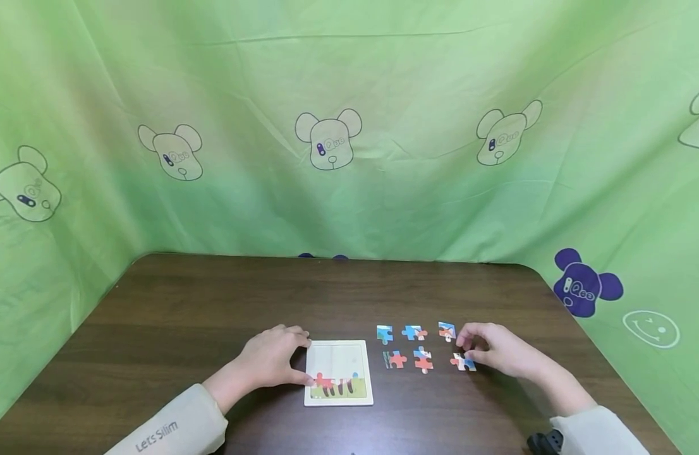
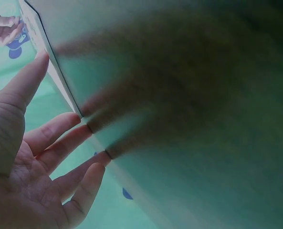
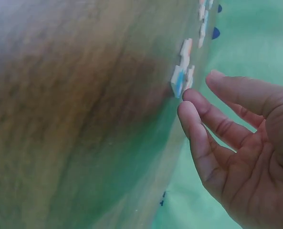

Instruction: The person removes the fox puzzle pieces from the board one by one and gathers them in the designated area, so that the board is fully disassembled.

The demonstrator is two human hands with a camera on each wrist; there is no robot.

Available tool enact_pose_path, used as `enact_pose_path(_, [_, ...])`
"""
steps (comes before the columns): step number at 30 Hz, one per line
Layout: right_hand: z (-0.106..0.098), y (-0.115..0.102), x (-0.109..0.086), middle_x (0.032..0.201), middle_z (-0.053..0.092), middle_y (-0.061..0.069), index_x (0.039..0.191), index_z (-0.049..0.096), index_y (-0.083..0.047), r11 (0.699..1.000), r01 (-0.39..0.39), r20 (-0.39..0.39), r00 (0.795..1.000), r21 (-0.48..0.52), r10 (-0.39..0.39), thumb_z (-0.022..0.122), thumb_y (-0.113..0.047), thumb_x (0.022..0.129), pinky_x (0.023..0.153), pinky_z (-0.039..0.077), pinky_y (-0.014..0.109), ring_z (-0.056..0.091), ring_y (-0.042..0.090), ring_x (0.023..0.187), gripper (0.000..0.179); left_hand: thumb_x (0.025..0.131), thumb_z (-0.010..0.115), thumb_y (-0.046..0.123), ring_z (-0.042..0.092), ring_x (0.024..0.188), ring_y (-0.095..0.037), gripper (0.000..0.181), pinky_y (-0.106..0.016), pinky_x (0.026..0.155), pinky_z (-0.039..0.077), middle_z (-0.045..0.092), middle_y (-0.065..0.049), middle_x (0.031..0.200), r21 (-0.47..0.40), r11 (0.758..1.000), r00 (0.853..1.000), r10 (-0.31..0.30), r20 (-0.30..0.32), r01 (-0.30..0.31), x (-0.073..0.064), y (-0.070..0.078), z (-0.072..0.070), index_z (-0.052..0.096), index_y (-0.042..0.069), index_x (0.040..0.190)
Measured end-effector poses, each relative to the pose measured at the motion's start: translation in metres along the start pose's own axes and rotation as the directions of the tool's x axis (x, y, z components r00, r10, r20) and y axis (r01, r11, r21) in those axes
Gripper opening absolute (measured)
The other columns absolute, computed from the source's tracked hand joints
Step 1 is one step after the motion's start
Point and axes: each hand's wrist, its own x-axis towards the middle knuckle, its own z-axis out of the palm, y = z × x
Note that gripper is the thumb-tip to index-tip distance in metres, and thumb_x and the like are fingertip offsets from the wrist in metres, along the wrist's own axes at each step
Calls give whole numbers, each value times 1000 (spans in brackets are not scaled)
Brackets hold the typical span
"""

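A square puzzle board [image 1: 338, 359] with a pale raised rim lies on the table, its lower strip filled with green and red picture pieces. My left hand [image 1: 272, 357] is at the board's left side, thumb touching the left edge near the bottom and fingers spread by the top left corner. To the right lie loose jigsaw pieces in two rows, among them a blue and red piece [image 1: 423, 360]. My right hand [image 1: 500, 349] hovers with bent, relaxed fingers beside the rightmost pieces, the upper one [image 1: 447, 330] and the lower one [image 1: 462, 362]. No piece shows between its fingers in the right wrist view.
Other loose pieces, such as a blue one [image 1: 385, 333] and a red one [image 1: 395, 360], sit nearer the board. The dark wooden table [image 1: 213, 297] meets a green printed curtain [image 1: 338, 208] at its back and sides.
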Motion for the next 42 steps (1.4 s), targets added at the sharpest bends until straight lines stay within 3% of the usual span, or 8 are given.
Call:
enact_pose_path(6, [1,-11,10,87,67,-2,96,66,-5,999,39,0,999,25,-39,69,-3,87,66,49,23,56,-3,78,9,71,84,53,62,116,-30,62,-48,88,54,66,-6,130,7,1000,1000,4,-1,-4,1,0,-2,73,13,117])
enact_pose_path(11, [8,-29,26,88,68,3,102,68,-1,997,19,49,999,75,-23,66,-5,90,59,50,23,58,2,68,13,71,84,52,62,115,-31,61,-48,87,54,67,-6,129,3,1000,1000,8,-3,-8,2,-1,-2,73,13,116])
enact_pose_path(18, [26,-54,56,87,68,-2,102,70,-3,993,81,75,993,84,-87,67,-5,90,66,49,21,56,1,75,13,71,84,52,62,116,-31,62,-49,88,54,67,-6,129,-1,1000,1000,12,-9,-12,3,-1,-1,73,13,117])
enact_pose_path(25, [45,-81,78,78,65,1,103,67,-2,984,76,149,984,159,-100,63,-2,90,46,46,22,52,4,52,14,71,84,51,62,115,-30,60,-48,87,54,66,-5,130,-4,1000,1000,6,-10,-6,3,0,-2,73,14,117])
enact_pose_path(28, [53,-91,87,78,62,0,103,67,-1,980,98,174,976,173,-129,62,0,91,44,46,22,51,3,48,13,71,84,51,62,115,-29,60,-48,87,54,66,-5,130,-2,1000,1000,4,-8,-4,3,1,-2,73,14,117])
enact_pose_path(36, [74,-117,106,80,62,-4,101,69,-5,973,205,215,950,110,-225,65,-1,89,63,47,18,53,0,70,13,70,84,52,62,114,-29,61,-48,86,55,67,-5,129,-6,1000,1000,2,-9,-2,1,1,-3,73,14,116])
enact_pose_path(42, [90,-134,116,78,62,-4,102,69,-4,971,215,286,928,106,-237,66,0,88,68,48,17,53,-1,70,15,70,84,52,63,113,-31,60,-48,85,55,67,-7,129,-14,1000,1000,2,-9,-2,1,0,-1,74,13,115])
